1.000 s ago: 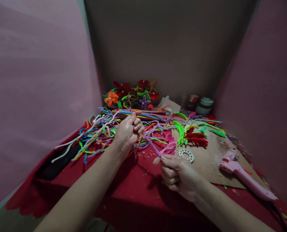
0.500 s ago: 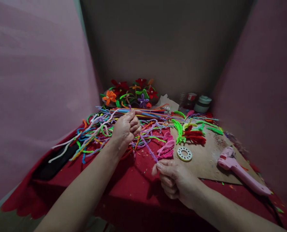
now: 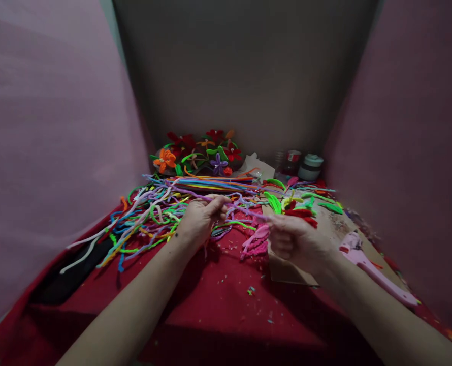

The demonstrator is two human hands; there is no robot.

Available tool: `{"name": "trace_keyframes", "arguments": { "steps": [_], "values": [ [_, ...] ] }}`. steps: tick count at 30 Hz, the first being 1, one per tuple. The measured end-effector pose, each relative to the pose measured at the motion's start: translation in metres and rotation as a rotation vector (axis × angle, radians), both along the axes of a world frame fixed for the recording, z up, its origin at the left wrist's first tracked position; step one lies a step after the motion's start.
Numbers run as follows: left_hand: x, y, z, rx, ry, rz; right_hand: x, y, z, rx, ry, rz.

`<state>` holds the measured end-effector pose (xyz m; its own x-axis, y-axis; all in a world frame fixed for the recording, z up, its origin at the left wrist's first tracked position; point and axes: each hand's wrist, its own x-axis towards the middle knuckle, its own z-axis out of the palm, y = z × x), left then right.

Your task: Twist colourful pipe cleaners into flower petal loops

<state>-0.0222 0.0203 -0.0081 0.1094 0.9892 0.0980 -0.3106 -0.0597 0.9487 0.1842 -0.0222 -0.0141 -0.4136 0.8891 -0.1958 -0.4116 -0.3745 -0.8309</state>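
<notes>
A purple pipe cleaner is stretched between my two hands above the red cloth. My left hand pinches one end over the tangled heap of coloured pipe cleaners. My right hand is closed on the other end, just above the front edge of the brown cardboard sheet. A bunch of pink pipe cleaner pieces lies on the cloth between and below my hands.
Finished pipe cleaner flowers stand at the back by the wall. Two small jars stand at the back right. Green and red pieces lie on the cardboard. A pink glue gun lies at the right. Pink walls close in both sides.
My right hand has risen and moved right, pulling the purple pipe cleaner taut. My left hand has lowered slightly over the heap. The white ring on the cardboard is now hidden by my right hand.
</notes>
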Motion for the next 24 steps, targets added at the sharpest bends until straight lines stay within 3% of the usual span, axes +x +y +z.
{"name": "trace_keyframes", "arguments": {
  "steps": [3, 8, 14, 19, 24],
  "values": [
    [0.002, 0.007, 0.000, -0.121, -0.244, 0.124, 0.000, 0.008, -0.001, 0.144, 0.148, -0.304],
    [0.017, 0.004, -0.002, -0.254, -0.355, 0.083, -0.029, 0.006, -0.011, 0.328, -0.145, -0.199],
    [0.037, -0.009, -0.008, -0.129, -0.161, -0.070, -0.041, 0.025, -0.010, 0.616, -0.333, -0.400],
    [0.037, -0.010, -0.013, -0.050, 0.133, -0.162, -0.038, 0.036, -0.021, 0.508, -0.330, -0.438],
    [0.033, -0.008, -0.002, -0.078, 0.387, -0.163, -0.037, 0.032, -0.023, 0.437, -0.375, -0.364]
  ]
}}
